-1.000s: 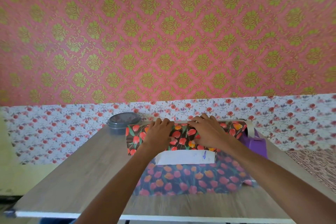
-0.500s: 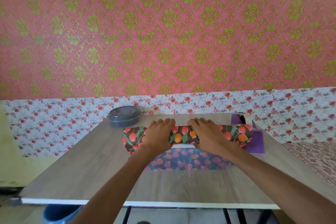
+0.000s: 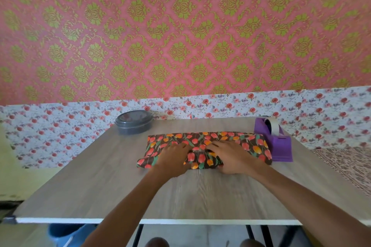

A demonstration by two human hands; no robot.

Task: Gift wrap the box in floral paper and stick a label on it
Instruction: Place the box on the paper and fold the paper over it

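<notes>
The box (image 3: 202,147) lies flat in the middle of the wooden table (image 3: 120,186), fully covered by dark floral paper with red and orange tulips. The paper sticks out past the box at the left and right ends. My left hand (image 3: 173,158) presses flat on the left half of the top. My right hand (image 3: 233,156) presses flat on the right half, its fingers pointing toward the left hand. The box itself is hidden under the paper. No label is in view.
A purple tape dispenser (image 3: 274,139) stands right beside the paper's right end. A round grey lidded container (image 3: 133,122) sits at the table's far left. Patterned wall runs behind the table. A blue object (image 3: 64,232) is on the floor below the front edge.
The paper has been folded over toward me and now covers the box, hiding its white side and the paper's faint underside. Both hands came nearer with it and now press on top.
</notes>
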